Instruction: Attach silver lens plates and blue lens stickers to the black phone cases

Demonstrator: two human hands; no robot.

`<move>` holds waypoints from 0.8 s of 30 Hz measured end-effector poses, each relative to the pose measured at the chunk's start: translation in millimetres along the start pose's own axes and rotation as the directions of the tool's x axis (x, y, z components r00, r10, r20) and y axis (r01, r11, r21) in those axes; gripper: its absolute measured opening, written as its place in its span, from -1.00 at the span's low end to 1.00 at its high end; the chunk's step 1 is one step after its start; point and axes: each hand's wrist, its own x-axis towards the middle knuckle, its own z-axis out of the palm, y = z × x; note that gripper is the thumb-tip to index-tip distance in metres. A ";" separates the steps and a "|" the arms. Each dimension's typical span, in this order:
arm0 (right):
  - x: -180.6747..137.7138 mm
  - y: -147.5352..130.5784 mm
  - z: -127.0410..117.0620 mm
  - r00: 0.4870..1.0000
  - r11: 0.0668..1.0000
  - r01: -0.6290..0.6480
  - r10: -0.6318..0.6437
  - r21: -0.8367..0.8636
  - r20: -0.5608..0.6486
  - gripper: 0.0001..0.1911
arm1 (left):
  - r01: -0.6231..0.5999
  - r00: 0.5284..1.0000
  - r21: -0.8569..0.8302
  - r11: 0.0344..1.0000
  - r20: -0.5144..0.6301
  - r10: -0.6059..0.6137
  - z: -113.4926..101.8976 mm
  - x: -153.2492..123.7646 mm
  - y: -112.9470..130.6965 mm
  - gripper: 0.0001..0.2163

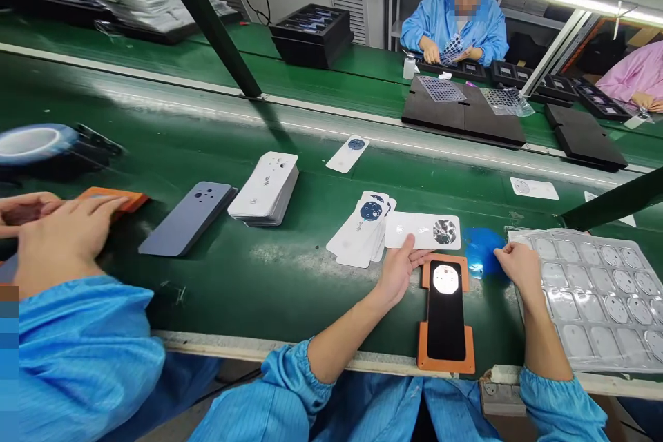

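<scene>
My left hand (pixel 398 271) grips a white phone-shaped card (pixel 411 229) by its lower edge, thumb on top. That card bears a shiny round silver pattern at its right end. At the right, my right hand (pixel 521 268) is closed in a pinch at the edge of a round blue film (pixel 479 252); the film lies on the green bench. Between my forearms sits an orange fixture (pixel 445 364) holding a black phone-shaped panel (pixel 446 321) with a white disc (pixel 445 279) near its top. Fanned white cards (pixel 357 231) with dark round patterns lie left of my left hand.
A clear blister tray (pixel 570 290) with round pieces stands at right. Leftward are a stack of white panels (pixel 266 190), grey panels (pixel 189 221) and a co-worker's hands (pixel 62 228) on an orange fixture (pixel 121 199). A dark post (pixel 611 200) rises at right. Another person works opposite.
</scene>
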 end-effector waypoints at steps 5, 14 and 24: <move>-32.1 -8.4 -29.6 0.979 0.991 0.126 -0.117 0.045 -0.165 -0.74 | -0.141 0.989 0.292 0.946 0.077 0.124 -2.2 -10.2 13.0 -0.59; -104.2 -21.3 -13.0 0.512 0.507 0.859 -0.856 0.071 -0.072 -0.56 | -0.838 0.428 0.369 -0.402 0.902 -0.063 -14.7 -49.7 12.9 -0.65; -114.6 1.5 8.7 0.412 0.413 0.911 -0.909 -0.010 -0.056 -0.49 | -0.790 0.394 0.268 -0.551 0.911 -0.121 -24.0 -55.2 -8.4 -0.71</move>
